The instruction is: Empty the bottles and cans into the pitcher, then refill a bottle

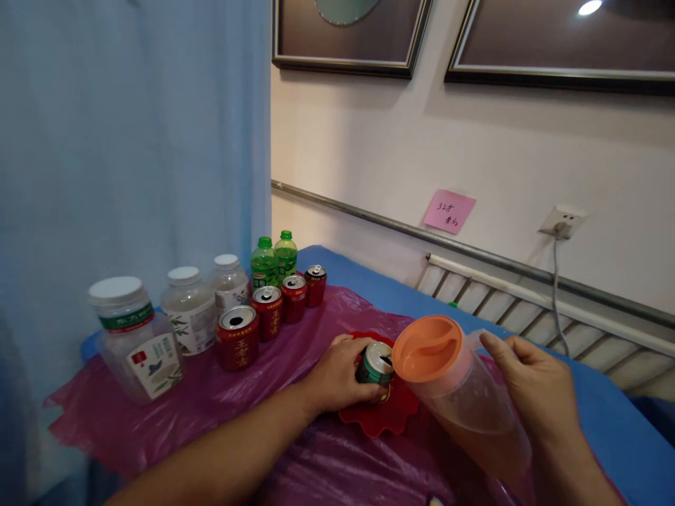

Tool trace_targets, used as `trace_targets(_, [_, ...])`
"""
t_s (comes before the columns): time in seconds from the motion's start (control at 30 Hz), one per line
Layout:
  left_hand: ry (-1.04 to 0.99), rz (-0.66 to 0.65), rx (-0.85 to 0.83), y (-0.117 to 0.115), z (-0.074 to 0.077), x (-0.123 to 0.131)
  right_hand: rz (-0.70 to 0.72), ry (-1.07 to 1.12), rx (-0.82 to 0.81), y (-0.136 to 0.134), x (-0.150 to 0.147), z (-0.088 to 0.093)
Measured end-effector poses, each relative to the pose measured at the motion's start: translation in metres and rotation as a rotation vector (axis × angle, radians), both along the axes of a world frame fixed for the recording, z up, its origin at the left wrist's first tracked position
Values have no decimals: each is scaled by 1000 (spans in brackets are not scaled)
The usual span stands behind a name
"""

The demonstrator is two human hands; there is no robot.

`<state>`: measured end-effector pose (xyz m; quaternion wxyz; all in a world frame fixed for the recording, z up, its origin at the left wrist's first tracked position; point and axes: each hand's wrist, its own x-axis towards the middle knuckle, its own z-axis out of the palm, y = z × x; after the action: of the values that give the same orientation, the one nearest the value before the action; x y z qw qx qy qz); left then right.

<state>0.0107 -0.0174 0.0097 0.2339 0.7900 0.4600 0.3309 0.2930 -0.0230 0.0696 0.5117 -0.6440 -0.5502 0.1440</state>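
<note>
"Head view: what have the hands got?"
"The left hand (337, 376) curls around a green metal can (375, 364) on a red scalloped plastic dish (390, 416). The right hand (532, 383) grips a clear plastic pitcher (464, 400) with an orange lid (428, 348)."
"How do they lie?"
"The pitcher tilts leftward, its lid rim just right of the can's open top. Opened red cans (238, 337) stand farther left."

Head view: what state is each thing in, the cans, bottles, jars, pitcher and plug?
Green can: upright on red dish, top open, gripped by left hand.
Pitcher: tilted toward the can, orange lid on, part full, held by right hand.
Red cans: upright; nearest one opened.
Green bottles: upright, capped.
Jars: upright, white lids on.
Plug: in the wall socket.
</note>
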Motion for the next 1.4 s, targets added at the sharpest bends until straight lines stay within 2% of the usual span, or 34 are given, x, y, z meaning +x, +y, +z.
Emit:
trace_targets(0.67, [-11,5,-45,-2,0,-1,-50,-4,-40,-3,1,2])
trace_targets(1.4, [12,21,-49,-2,0,0,-39,29,-33,-3,0,2])
